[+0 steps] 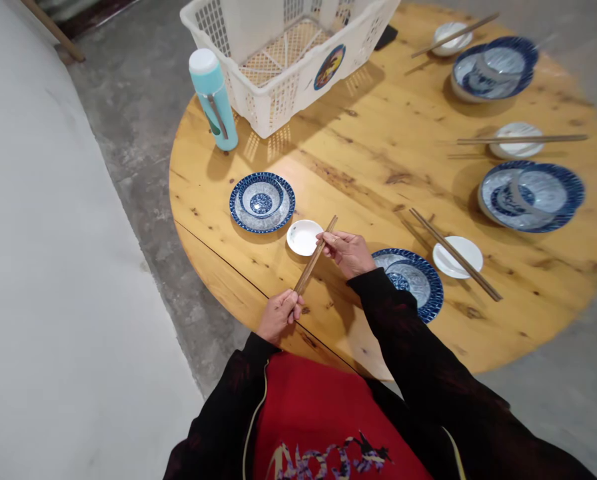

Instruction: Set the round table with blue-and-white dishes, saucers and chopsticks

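A pair of wooden chopsticks (308,270) is held between both hands, slanting beside a small white dish (302,238). My left hand (280,313) is closed round their lower end near the table edge. Fingers of my right hand (346,252) pinch them close to the upper end, at the dish's right side. Left of the dish sits a blue-and-white plate (288,217) with a patterned bowl (260,200) on it. Under my right forearm, another blue-and-white plate with a bowl (431,287) is partly covered.
A white plastic basket (278,100) and a turquoise flask (216,100) stand at the far left of the round wooden table (358,160). Along the right are a white dish (471,257) with chopsticks (453,253) across it and blue-and-white bowls (573,193) on plates. A white wall (53,267) rises at left.
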A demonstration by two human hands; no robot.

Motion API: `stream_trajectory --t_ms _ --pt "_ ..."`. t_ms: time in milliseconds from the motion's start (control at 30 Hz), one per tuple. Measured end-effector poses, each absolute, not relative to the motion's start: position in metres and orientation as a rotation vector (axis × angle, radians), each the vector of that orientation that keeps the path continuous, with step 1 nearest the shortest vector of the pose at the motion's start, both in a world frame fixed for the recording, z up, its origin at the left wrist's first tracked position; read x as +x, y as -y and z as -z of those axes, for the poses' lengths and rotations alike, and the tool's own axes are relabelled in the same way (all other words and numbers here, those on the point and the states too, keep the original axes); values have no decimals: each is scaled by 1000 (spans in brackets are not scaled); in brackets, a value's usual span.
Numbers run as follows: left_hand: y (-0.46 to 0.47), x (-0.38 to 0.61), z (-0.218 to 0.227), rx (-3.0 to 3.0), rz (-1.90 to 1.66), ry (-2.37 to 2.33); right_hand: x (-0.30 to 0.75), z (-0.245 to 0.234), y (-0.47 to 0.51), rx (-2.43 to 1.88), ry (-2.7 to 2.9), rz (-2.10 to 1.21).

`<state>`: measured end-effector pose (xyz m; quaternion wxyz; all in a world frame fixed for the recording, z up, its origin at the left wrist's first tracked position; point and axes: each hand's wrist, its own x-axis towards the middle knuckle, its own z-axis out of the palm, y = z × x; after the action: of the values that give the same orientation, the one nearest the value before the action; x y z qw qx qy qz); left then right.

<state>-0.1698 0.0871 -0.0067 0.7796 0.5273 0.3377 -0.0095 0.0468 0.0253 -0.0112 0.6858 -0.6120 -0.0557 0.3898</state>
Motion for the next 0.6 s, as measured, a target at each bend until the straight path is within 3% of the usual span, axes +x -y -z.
stream_trajectory --t_ms 600 --pt "-99 -142 22 1079 -57 -774 83 35 -53 -1449 173 -865"
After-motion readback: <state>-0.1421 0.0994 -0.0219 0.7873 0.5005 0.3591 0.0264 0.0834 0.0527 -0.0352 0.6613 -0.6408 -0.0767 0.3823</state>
